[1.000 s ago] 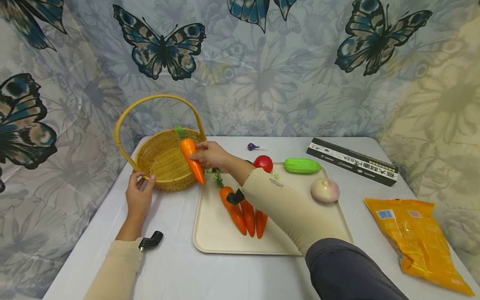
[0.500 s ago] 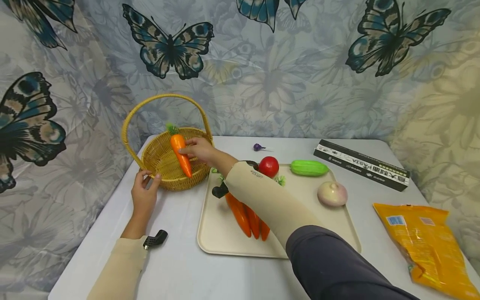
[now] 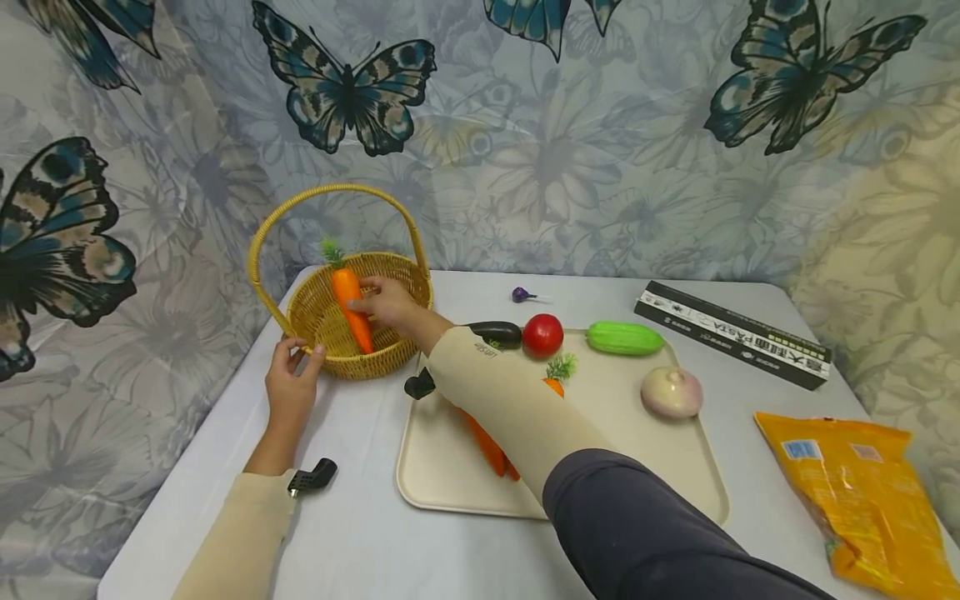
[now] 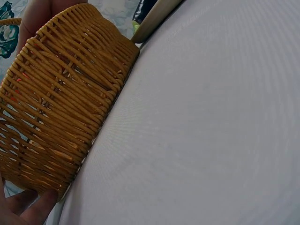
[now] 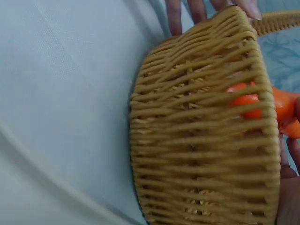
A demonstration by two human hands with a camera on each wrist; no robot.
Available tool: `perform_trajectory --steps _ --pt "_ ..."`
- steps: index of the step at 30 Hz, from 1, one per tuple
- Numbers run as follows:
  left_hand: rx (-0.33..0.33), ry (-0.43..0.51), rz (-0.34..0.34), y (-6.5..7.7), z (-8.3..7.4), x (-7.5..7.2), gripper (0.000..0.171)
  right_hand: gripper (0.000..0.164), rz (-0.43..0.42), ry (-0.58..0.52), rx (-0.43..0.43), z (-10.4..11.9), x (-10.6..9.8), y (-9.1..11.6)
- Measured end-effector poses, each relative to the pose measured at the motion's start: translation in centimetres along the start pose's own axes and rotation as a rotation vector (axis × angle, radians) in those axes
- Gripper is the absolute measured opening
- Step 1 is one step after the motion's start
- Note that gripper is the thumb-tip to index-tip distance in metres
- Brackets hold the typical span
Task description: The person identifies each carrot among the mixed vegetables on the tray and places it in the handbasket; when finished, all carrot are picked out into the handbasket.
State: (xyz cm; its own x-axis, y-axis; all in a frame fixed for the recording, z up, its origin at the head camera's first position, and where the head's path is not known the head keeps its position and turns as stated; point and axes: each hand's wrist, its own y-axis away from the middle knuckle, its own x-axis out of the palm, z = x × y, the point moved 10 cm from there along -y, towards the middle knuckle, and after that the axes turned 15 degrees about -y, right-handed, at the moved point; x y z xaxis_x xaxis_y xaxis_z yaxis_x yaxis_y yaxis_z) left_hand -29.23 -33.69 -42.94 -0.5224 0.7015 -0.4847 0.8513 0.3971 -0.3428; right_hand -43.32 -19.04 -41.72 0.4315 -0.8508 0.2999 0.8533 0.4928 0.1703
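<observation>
A yellow wicker basket (image 3: 378,365) with a tall arched handle stands at the table's left. On its near-left rim my left hand (image 3: 291,396) grips the edge, fingers against the woven side, as the left wrist view also shows. Inside the basket's opening, my right hand (image 3: 393,304) pinches an orange carrot (image 3: 351,308) by its side, with the leafy green top up and the tip down. Through the weave in the right wrist view the carrot (image 5: 248,101) shows orange. Whether its tip touches the basket floor I cannot tell.
A beige tray (image 3: 450,498) bears more carrots (image 3: 483,442), partly hidden by my right sleeve, an eggplant (image 3: 498,333), a tomato (image 3: 542,336), a green cucumber-like vegetable (image 3: 624,338) and an onion (image 3: 672,392). A black pasta box (image 3: 735,333), orange bag (image 3: 851,492) and small purple item (image 3: 522,294) lie around it.
My right hand has carried the carrot leftward from the basket's right rim and lowered it into the basket. My left hand keeps its place on the rim. The head view has shifted slightly.
</observation>
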Motion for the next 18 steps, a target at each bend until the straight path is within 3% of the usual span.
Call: perform_trajectory --steps 4,11,18 --pt "-0.01 -0.01 0.01 0.6 -1.4 -0.3 0.036 0.053 -0.039 0.055 -0.035 -0.2 0.4 0.0" --pt "-0.033 -0.002 0.009 -0.4 2.1 0.6 0.039 0.05 -0.099 0.222 -0.016 -1.1 0.5 -0.4" --pt "-0.037 -0.019 -0.001 -0.5 2.2 0.7 0.041 0.045 -0.086 0.285 0.04 -1.8 0.8 -0.3"
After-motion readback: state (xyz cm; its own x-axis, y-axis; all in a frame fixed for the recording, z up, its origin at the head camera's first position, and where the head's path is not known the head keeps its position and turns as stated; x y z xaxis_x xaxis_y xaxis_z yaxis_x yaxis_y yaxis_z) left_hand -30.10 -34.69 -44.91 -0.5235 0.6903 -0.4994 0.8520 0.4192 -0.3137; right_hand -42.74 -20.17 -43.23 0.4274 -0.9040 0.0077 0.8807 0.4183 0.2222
